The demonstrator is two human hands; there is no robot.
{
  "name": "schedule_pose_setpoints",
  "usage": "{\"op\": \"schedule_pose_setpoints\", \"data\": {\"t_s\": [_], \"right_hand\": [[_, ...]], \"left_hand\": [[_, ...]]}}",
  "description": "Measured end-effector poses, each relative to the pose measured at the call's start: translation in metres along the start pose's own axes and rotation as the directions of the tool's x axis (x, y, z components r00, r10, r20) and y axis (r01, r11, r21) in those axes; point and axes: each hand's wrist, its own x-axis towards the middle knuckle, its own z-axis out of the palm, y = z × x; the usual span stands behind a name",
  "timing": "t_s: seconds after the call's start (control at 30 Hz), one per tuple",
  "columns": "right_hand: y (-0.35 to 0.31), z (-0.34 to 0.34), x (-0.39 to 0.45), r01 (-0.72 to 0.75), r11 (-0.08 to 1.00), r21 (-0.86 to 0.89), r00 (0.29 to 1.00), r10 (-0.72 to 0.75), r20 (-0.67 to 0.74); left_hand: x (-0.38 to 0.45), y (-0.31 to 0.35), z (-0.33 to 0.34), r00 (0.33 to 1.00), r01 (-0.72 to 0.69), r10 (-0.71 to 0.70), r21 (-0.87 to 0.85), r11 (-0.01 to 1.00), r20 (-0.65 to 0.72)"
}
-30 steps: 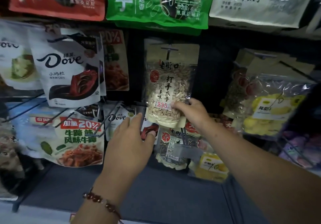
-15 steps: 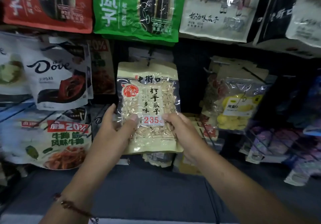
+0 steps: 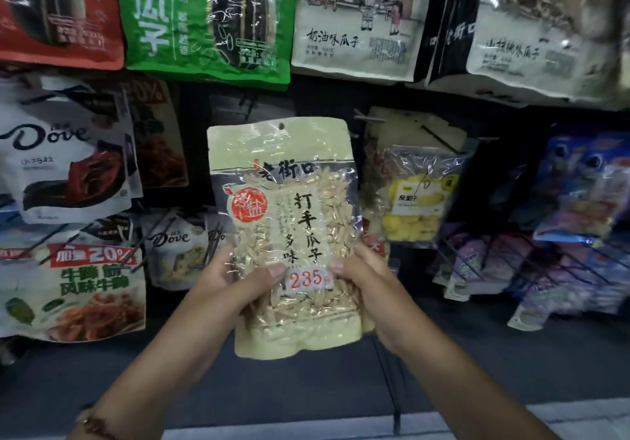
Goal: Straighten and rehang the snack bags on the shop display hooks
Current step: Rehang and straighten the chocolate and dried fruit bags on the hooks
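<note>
Hands, left hand and right hand, now grip the melon seed bag lifted off its hook, hang hole at twelve o'clock, ready for rehanging.

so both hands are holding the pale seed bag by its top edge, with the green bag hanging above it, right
Not quite. In the head view the left hand and right hand grip the pale seed bag at its lower half, thumbs beside the 235 label, not by its top edge. The green bag does hang above it.

Dim, soft-focus, glare on packaging, edges blurred
</note>
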Motion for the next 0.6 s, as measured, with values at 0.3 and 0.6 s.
{"op": "schedule_pose_setpoints", "data": {"t_s": [0.3,0.6], "right_hand": [[0.057,-0.043,-0.014,-0.196,0.979,0.061,0.980,0.198,-0.027],[0.044,-0.088,-0.022,-0.088,0.987,-0.138,0.970,0.053,-0.237]], "left_hand": [[0.006,-0.041,0.037,0.983,0.172,-0.177,0.086,0.981,0.051],[0.017,-0.055,0.067,0.978,0.180,-0.163,0.121,0.976,-0.133]]}}
